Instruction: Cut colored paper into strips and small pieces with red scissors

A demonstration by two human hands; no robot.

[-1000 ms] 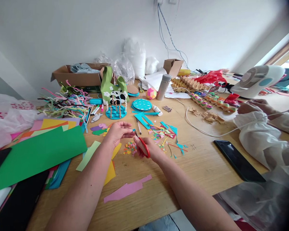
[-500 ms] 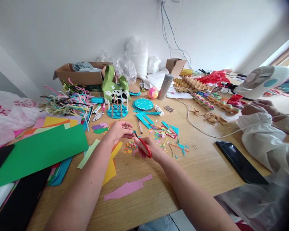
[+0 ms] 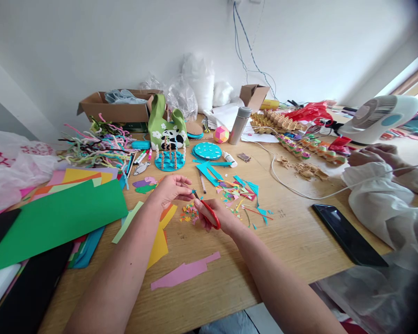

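Note:
My right hand (image 3: 211,215) is closed around the red handles of a pair of scissors (image 3: 212,213), whose blades point up and left. At the blade tips, my left hand (image 3: 176,189) pinches a small piece of blue paper (image 3: 194,190), mostly hidden by the fingers. Under and beside the hands lie tiny coloured paper snippets (image 3: 188,212). Yellow paper (image 3: 159,248) lies partly beneath my left forearm, and a pink paper strip (image 3: 184,274) rests nearer the front edge. To the right of the scissors are more paper scraps (image 3: 238,192), several of them blue.
Green card (image 3: 62,218) tops a paper stack at left, with pipe cleaners (image 3: 97,144) behind. Blue discs (image 3: 206,151), a glue bottle (image 3: 230,159) and a flask (image 3: 240,125) stand further back. At right are a phone (image 3: 348,234), a white cable (image 3: 292,188) and another person's hands (image 3: 379,155).
The scissors and my right hand have shifted very slightly, and a little more blue shows at the blade tips. My left hand stays almost in place.

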